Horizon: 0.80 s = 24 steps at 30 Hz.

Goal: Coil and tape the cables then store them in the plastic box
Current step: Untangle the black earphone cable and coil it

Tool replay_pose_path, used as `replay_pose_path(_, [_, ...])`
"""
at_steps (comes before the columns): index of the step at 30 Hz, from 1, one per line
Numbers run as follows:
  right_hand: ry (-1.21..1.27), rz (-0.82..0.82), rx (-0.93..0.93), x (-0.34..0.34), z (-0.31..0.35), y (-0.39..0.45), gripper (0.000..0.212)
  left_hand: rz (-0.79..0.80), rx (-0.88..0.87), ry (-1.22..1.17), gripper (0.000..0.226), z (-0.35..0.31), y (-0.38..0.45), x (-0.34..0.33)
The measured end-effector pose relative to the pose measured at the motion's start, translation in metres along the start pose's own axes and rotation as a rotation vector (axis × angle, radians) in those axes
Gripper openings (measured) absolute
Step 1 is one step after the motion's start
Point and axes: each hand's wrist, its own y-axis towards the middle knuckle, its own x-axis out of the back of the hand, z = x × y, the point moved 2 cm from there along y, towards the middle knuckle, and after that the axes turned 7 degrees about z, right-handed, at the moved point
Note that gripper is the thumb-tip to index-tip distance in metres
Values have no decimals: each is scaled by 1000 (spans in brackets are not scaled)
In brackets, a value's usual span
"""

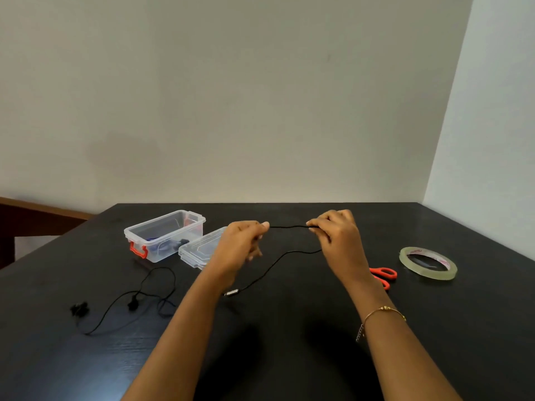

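A thin black cable [288, 226] is stretched between my two hands above the black table [289, 328]. My left hand [241, 246] pinches one part of it and my right hand [337, 235] pinches another. From my right hand the cable loops down across the table to a silver plug [231, 292]. A second black cable with earbuds [136, 302] lies loose at the left. The clear plastic box [165, 235] with an orange latch stands open at the back left, with a blue and a dark cable inside.
The box's clear lid [199, 248] lies beside it, partly behind my left hand. Orange-handled scissors [383, 274] lie right of my right wrist. A roll of clear tape [428, 263] sits further right. Walls stand behind and right of the table.
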Motion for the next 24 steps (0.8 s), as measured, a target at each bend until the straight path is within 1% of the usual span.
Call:
replay_pose_path(2, [3, 22, 8, -4, 0, -2, 14, 122, 51, -436, 39, -4, -3, -2])
replay_pose_path(3, [22, 42, 17, -6, 2, -3, 14, 149, 44, -635, 37, -6, -4, -2])
replay_pose_path(5, [112, 89, 4, -12, 8, -3, 16, 127, -15, -971, 34, -10, -4, -1])
replay_pose_path(6, [168, 131, -14, -15, 11, -3, 18, 96, -57, -1091, 34, -11, -3, 2])
replay_pose_path(7, [211, 192, -34, -18, 15, -3, 20, 65, -102, -1177, 34, -10, -1, 5])
replay_pose_path(9, [293, 375, -85, -26, 23, -7, 27, -2, -183, -1265, 34, -8, 2, 9])
replay_pose_path(11, [402, 573, -155, -32, 33, -12, 31, -101, -225, -1313, 35, -3, 5, 14])
replay_pose_path(13, [491, 715, -208, -35, 42, -16, 32, -220, -234, -1349, 35, 3, 9, 20])
replay_pose_path(14, [545, 773, -236, -36, 46, -16, 33, -277, -241, -1318, 34, 5, 10, 23])
replay_pose_path(15, [602, 828, -268, -35, 49, -16, 35, -334, -243, -1238, 33, 8, 12, 26])
replay_pose_path(17, [687, 908, -307, -31, 54, -15, 38, -433, -244, -923, 30, 13, 14, 27])
replay_pose_path(18, [721, 925, -310, -27, 55, -14, 39, -478, -247, -682, 29, 16, 13, 25])
replay_pose_path(19, [758, 924, -309, -23, 56, -13, 39, -508, -262, -377, 28, 18, 13, 23])
replay_pose_path(20, [799, 905, -310, -18, 55, -12, 40, -504, -271, -46, 27, 21, 12, 19])
replay_pose_path(21, [843, 867, -315, -12, 52, -10, 39, -447, -261, 263, 27, 25, 12, 16])
replay_pose_path(22, [872, 814, -319, -7, 49, -8, 37, -356, -230, 502, 26, 27, 11, 12])
replay_pose_path(23, [871, 755, -316, -3, 44, -6, 36, -250, -188, 661, 23, 29, 10, 7])
replay_pose_path(24, [810, 695, -302, 0, 38, -4, 34, -156, -155, 766, 20, 30, 9, 2])
